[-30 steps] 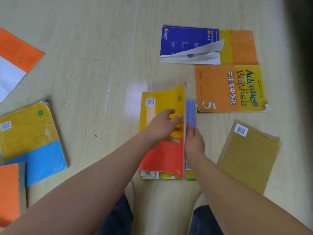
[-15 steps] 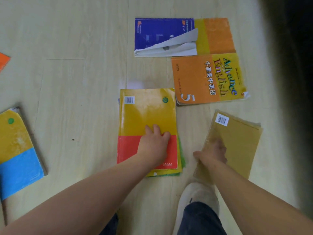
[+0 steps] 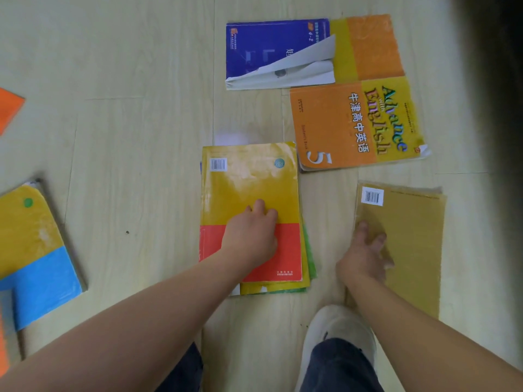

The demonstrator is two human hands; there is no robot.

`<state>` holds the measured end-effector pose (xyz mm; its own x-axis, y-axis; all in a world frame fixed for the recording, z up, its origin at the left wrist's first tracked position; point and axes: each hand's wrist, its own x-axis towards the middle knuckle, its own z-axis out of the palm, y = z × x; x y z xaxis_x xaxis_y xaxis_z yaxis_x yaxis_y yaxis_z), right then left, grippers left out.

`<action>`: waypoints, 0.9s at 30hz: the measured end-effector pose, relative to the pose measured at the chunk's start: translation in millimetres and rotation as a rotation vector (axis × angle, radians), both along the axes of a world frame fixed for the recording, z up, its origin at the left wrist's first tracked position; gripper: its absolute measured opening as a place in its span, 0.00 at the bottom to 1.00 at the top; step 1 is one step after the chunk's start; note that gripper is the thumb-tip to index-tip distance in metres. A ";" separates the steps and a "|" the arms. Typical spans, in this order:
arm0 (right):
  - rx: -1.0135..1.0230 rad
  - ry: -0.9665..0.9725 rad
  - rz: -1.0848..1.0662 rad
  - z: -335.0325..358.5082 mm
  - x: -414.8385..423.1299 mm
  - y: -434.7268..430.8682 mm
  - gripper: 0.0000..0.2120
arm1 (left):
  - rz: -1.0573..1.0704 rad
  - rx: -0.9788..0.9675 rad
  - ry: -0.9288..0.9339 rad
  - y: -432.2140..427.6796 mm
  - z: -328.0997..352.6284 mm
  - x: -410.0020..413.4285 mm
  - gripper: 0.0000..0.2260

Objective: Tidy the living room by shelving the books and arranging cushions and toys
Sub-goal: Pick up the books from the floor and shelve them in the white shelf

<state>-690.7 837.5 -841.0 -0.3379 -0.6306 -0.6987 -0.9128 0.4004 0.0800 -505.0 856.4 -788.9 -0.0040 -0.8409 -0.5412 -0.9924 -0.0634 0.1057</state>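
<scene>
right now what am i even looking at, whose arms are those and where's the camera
No machine here: a person wears one camera on the head, looking down, so the arms are their own. This single view shows a pale wooden floor with books scattered on it. The left hand presses on a yellow-and-red book topping a small pile. The right hand rests with spread fingers on a tan book beside it. Nothing is lifted. Farther off lie an orange English textbook and a blue book with a folded cover; a yellow-and-blue book sits at the left. A white shoe shows below.
</scene>
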 end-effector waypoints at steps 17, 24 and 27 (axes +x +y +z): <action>-0.026 0.033 0.131 4.3 6.8 -1.0 0.34 | 0.109 -0.096 0.092 16.5 -14.1 22.2 0.13; -0.118 0.068 0.137 5.9 7.2 -0.3 0.36 | 0.111 -0.106 0.080 18.8 -18.4 23.0 0.14; -0.217 0.001 0.095 17.3 -2.9 1.2 0.35 | 0.144 -0.123 0.107 19.2 -19.4 23.1 0.14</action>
<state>-693.6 838.7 -823.8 -0.2708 -0.7947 -0.5433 -0.9470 0.3211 0.0023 -481.8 875.6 -808.3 0.0694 -0.8967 -0.4371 -0.9566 -0.1841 0.2258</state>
